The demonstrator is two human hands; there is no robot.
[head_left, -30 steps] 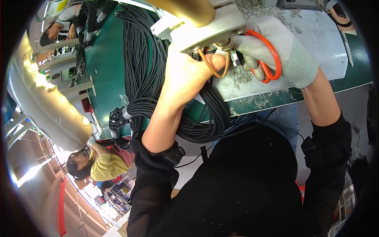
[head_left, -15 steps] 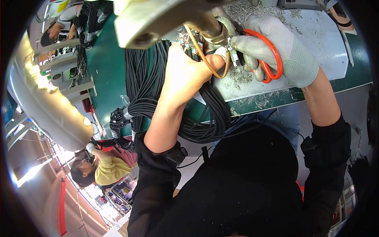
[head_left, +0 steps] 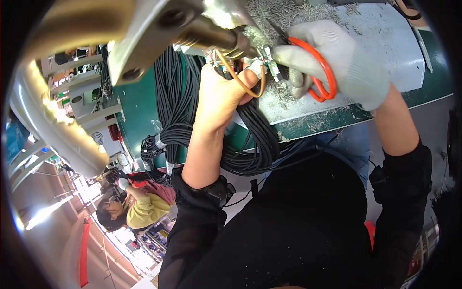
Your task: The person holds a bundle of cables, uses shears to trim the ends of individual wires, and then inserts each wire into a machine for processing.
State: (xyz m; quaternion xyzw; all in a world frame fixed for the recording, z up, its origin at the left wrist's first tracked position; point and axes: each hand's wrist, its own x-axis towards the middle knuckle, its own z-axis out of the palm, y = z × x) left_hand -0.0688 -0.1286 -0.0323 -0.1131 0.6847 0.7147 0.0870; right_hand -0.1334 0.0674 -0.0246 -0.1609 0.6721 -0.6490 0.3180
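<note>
My left hand [head_left: 215, 91], bare but for a white wrap at the thumb tip, closes round a cluster of small metal-and-plastic cable ends [head_left: 214, 59]. A thin brown loop [head_left: 245, 85] hangs over its thumb. My right hand [head_left: 339, 62] wears a pale grey glove and is closed on red-handled scissors [head_left: 329, 72], the dark blades pointing up and away. Its fingertips meet a small silver-and-black connector [head_left: 274, 67] just beside the left thumb. Metal machine parts overhead partly hide the work. Black cables [head_left: 178, 91] run down from the left hand.
Metal clippings [head_left: 288, 14] litter the white sheet [head_left: 390, 48] on the green table [head_left: 132, 113]. Coiled cables [head_left: 257, 139] hang over its near edge. A thick metal arm [head_left: 159, 33] looms at upper left. A co-worker in a yellow top [head_left: 144, 212] is at lower left.
Both hands sit slightly further left in view, and the overhead metal arm fills more of the upper left. The scissor blades now show above the right hand; the connector remains between the hands.
</note>
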